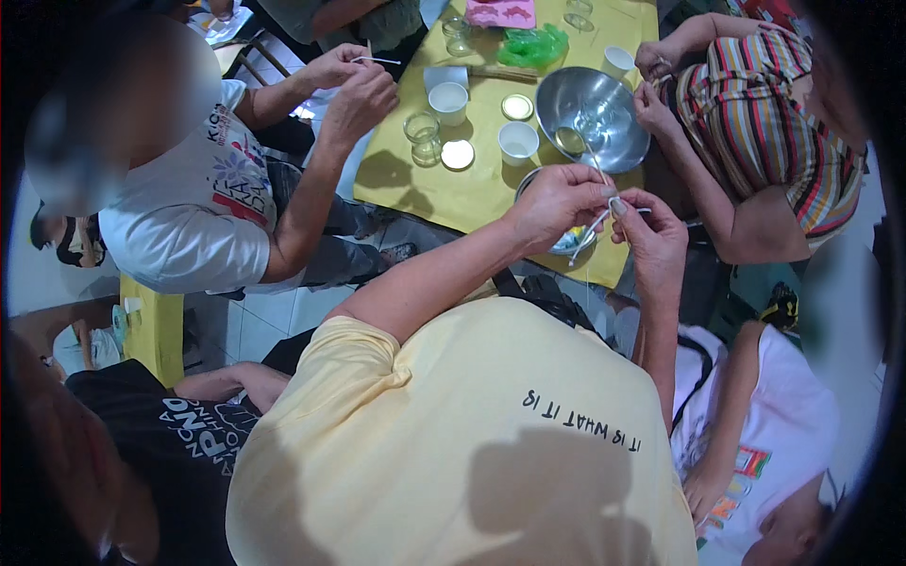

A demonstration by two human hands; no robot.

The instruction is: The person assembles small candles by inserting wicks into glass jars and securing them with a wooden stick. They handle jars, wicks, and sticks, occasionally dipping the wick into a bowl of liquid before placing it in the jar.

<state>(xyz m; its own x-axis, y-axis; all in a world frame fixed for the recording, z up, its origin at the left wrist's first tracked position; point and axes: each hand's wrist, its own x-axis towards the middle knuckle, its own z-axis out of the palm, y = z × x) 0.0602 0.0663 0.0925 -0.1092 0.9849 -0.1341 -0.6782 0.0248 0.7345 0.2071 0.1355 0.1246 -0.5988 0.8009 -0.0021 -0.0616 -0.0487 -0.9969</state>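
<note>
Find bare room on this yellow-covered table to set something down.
The yellow-covered table is bare at its near left, nearer than the clear glass jar and round cream lid. A smaller gap lies far right, beyond the plain white cup. It's crowded around the shiny metal bowl; your left hand and right hand, holding white cord, hover over the near right.

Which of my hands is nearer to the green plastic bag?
Left: the left hand is on your side of the green plastic bag, slightly right; the right hand is farther right.
</note>
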